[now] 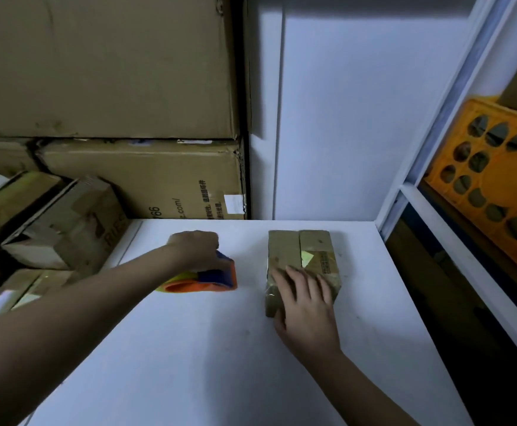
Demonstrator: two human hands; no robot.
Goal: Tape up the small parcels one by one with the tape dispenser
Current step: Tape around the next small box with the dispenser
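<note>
A small brown cardboard parcel point(303, 250) with glossy tape across it lies on the white table point(189, 348), right of centre. My right hand point(304, 305) rests on its near end, fingers spread flat over the top and thumb against the near left side. To the left, an orange and blue tape dispenser point(212, 279) with a yellowish roll sits on the table. My left hand point(197, 249) grips it from above, fingers curled round its handle. Dispenser and parcel are apart, a short gap between them.
Large cardboard cartons point(103, 69) are stacked against the back left, with several small parcels point(63, 229) piled at the table's left edge. A white wall panel stands behind. To the right, a white shelf frame point(453, 238) holds an orange plastic crate point(496, 182).
</note>
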